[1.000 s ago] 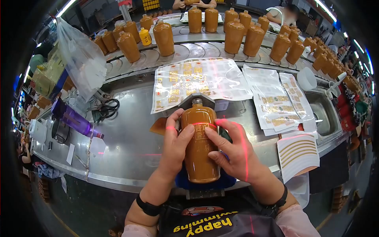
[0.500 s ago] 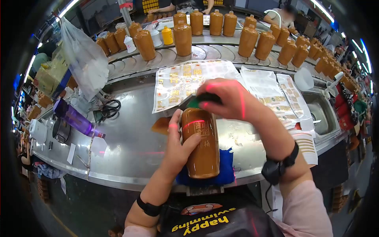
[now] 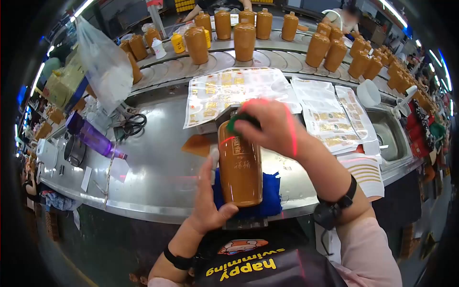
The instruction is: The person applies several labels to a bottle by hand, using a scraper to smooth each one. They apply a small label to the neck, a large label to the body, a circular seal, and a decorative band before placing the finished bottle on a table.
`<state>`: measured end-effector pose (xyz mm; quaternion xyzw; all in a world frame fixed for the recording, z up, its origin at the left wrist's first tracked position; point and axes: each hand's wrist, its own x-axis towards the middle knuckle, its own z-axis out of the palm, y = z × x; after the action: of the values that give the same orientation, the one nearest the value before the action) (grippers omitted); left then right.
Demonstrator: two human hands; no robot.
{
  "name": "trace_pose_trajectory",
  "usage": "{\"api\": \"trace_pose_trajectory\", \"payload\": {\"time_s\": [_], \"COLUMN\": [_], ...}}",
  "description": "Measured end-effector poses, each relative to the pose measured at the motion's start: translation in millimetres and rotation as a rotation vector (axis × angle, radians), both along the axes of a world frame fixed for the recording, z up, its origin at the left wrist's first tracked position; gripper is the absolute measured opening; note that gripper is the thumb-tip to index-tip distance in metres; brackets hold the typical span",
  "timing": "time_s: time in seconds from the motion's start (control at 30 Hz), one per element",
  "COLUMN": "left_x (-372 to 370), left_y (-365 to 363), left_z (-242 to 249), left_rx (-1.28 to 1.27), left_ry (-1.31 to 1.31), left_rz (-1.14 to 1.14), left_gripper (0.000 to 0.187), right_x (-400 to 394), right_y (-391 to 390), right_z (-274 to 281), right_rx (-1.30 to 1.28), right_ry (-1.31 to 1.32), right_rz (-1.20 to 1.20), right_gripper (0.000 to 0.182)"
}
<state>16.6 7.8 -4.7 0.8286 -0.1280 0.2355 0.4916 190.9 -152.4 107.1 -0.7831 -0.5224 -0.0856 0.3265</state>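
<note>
A glossy brown bottle (image 3: 243, 174) with gold characters lies at a tilt over a blue cloth (image 3: 271, 193) near the front edge of the metal bench. My right hand (image 3: 267, 123) is wrapped round a green-and-black pad (image 3: 233, 125), held against the bottle's upper end. The bottle's neck is hidden behind that hand. Along the bottle's left side is my left hand (image 3: 206, 201), fingers stretched out and thumb spread away below, with white covers on the fingertips. A flat brown piece (image 3: 197, 145) lies on the bench to the left.
Printed label sheets (image 3: 205, 107) lie beyond the bottle, and more sheets (image 3: 321, 110) are to the right. A curved conveyor (image 3: 217, 61) carries several brown bottles. On the left are scissors (image 3: 136, 123), a purple bottle (image 3: 93, 136) and a plastic bag (image 3: 107, 67). A sink (image 3: 393, 138) is at the right.
The left thumb has come off the bottle's front, and that hand has slid lower. The bottle has turned, its characters shifting, and moved slightly away. Bottles on the conveyor have travelled along.
</note>
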Motion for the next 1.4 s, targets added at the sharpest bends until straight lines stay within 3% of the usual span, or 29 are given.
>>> {"api": "trace_pose_trajectory", "payload": {"time_s": [0.03, 0.1, 0.2, 0.23, 0.3, 0.4, 0.57, 0.67, 0.73, 0.83, 0.9, 0.97, 1.0, 1.03, 1.07, 1.1, 1.17, 1.23, 1.27, 1.37, 1.4], "left_x": [-8, -18, -23, -23, -21, -11, 18, 14, -1, -3, 3, 11, 15, 20, 24, 24, 21, 22, 22, 45, 57], "left_y": [-1, -4, -8, -8, -5, 8, 9, 9, 10, 11, 11, 9, 6, 4, 11, 11, 8, 2, -1, 8, 16], "left_z": [-4, -5, -3, -3, 0, 7, 29, 30, 27, 31, 32, 33, 36, 39, 39, 33, 21, 22, 23, 36, 33], "left_rx": [0.042, 0.120, 0.236, 0.245, 0.264, 0.364, 0.373, 0.505, 0.473, 0.292, 0.090, -0.002, 0.004, 0.008, 0.233, 0.191, 0.110, -0.167, -0.308, -0.381, -0.489], "left_ry": [0.023, 0.096, 0.110, 0.059, -0.039, -0.186, -0.248, -0.262, -0.250, -0.186, -0.111, -0.125, -0.153, -0.180, -0.220, -0.189, -0.123, -0.054, -0.021, 0.157, 0.270], "left_rz": [0.010, 0.056, 0.119, 0.124, 0.124, 0.019, 0.101, 0.094, 0.081, 0.122, 0.221, 0.257, 0.240, 0.222, 0.203, 0.231, 0.291, 0.245, 0.222, 0.209, 0.182], "left_gripper": [0.107, 0.115, 0.113, 0.110, 0.104, 0.090, 0.072, 0.061, 0.055, 0.040, 0.035, 0.035, 0.035, 0.036, 0.039, 0.038, 0.036, 0.035, 0.035, 0.036, 0.039], "right_x": [0, -8, 9, 5, -20, -56, -52, -43, -37, -7, 1, -15, -19, -18, -15, -12, -35, -62, -66, -44, -32], "right_y": [6, 15, 18, 7, -19, -55, -83, -69, -50, -18, -13, -14, -13, -14, -14, -12, -12, -18, -23, -27, -24], "right_z": [16, 19, -7, -3, -18, -18, -29, -30, -27, -31, -14, -3, -7, -10, -13, -14, -22, -14, -5, -11, -17], "right_rx": [-0.047, -0.140, 0.069, 0.122, 0.037, 0.084, 0.188, 0.250, 0.289, 0.211, 0.221, 0.272, 0.239, 0.256, 0.271, 0.289, 0.181, 0.026, 0.015, 0.074, 0.261], "right_ry": [-0.122, 0.107, -0.045, -0.453, -0.403, 0.127, 0.453, 0.390, 0.404, 0.291, -0.123, 0.224, 0.208, 0.035, -0.139, -0.321, -0.326, -0.227, -0.018, 0.319, 0.205], "right_rz": [-0.100, 0.280, -0.075, -0.200, 0.022, 0.392, -0.028, -0.046, 0.055, 0.007, -0.201, 0.149, 0.145, 0.039, -0.068, -0.172, -0.027, 0.234, 0.402, 0.346, 0.173], "right_gripper": [0.019, 0.019, 0.018, 0.018, 0.023, 0.025, 0.013, 0.015, 0.016, 0.017, 0.018, 0.017, 0.016, 0.016, 0.015, 0.015, 0.012, 0.010, 0.010, 0.019, 0.016]}}
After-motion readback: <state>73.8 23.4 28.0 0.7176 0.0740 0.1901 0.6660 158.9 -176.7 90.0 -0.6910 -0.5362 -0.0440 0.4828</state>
